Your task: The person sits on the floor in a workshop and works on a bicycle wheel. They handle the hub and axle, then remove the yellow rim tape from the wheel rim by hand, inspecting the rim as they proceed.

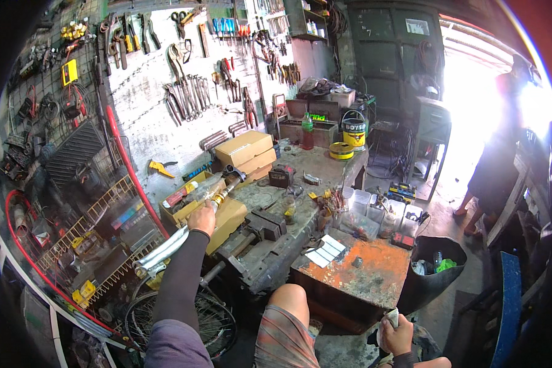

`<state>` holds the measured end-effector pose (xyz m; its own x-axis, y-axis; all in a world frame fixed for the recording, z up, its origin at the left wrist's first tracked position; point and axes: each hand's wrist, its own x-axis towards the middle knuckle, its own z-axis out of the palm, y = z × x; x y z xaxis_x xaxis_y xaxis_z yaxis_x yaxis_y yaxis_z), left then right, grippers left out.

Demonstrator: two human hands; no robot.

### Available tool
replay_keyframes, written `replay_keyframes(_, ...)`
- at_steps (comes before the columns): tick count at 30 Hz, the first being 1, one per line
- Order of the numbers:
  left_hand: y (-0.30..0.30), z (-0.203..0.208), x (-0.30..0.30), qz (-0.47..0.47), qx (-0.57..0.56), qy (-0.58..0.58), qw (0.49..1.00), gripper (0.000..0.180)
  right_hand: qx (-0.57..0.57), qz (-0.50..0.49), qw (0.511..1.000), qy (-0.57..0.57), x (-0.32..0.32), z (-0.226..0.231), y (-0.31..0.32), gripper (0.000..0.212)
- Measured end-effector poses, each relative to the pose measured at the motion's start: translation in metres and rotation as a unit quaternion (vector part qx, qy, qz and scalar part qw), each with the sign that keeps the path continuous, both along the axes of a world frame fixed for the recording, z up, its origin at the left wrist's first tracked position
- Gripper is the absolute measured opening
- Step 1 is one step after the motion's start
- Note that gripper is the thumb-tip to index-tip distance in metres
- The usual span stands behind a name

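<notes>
My left arm, in a dark sleeve, reaches forward to the bench's left side. There my left hand (202, 219) is closed around a long metal part with a gold-coloured section (219, 197) and a dark far end. Silver tubes (164, 248) lie in line behind that hand; whether they join the part I cannot tell. Beneath and beside it are an opened cardboard box (228, 222) and a bench vise (260, 230). Low at the right, my right hand (397, 336) is closed on a crumpled whitish cloth or paper (392, 316), near the corner of an orange, worn metal box (374, 270).
A white sheet (327, 250) lies on the orange box. A dark bin (435, 264) stands right of it. Clear plastic containers (374, 205), a yellow-black bucket (353, 132) and stacked cartons (245, 150) sit beyond. A wheel (190, 322) is below my left arm. Another person (500, 147) stands near the bright doorway.
</notes>
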<state>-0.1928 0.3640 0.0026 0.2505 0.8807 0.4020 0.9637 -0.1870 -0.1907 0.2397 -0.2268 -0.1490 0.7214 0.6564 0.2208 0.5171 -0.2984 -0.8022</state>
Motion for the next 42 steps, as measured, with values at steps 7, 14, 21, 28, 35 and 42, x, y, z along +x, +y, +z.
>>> replay_keyframes(7, 0.015, -0.041, -0.008, -0.041, 0.008, 0.031, 0.999, 0.039, -0.018, 0.019, 1.0, 0.013, -0.001, -0.014, 0.01, 0.026)
replay_keyframes(14, 0.009, -0.053, 0.003, -0.05, -0.016, 0.011, 0.999, 0.069, -0.028, 0.065, 0.997, 0.018, -0.001, -0.033, 0.021, 0.031)
replay_keyframes(21, -0.039, -0.024, 0.007, -0.081, 0.065, -0.072, 0.992, 0.069, 0.054, 0.043, 0.983, 0.172, -0.011, -0.041, 0.033, 0.041)
replay_keyframes(28, -0.268, -0.025, 0.145, -0.576, 0.034, -0.32, 0.751, 0.046, 0.367, 0.143, 0.642, 0.657, -0.042, 0.05, 0.06, 0.073)
replay_keyframes(35, -0.387, -0.142, 0.249, -0.626, -0.116, -0.361, 0.682, 0.066, 0.274, 0.258, 0.654, 0.656, -0.071, 0.03, 0.054, 0.09)
replay_keyframes(42, -0.398, -0.139, 0.254, -0.288, -0.442, -0.54, 0.656, 0.07, 0.012, 0.373, 0.887, 0.272, -0.051, 0.045, 0.007, 0.12)
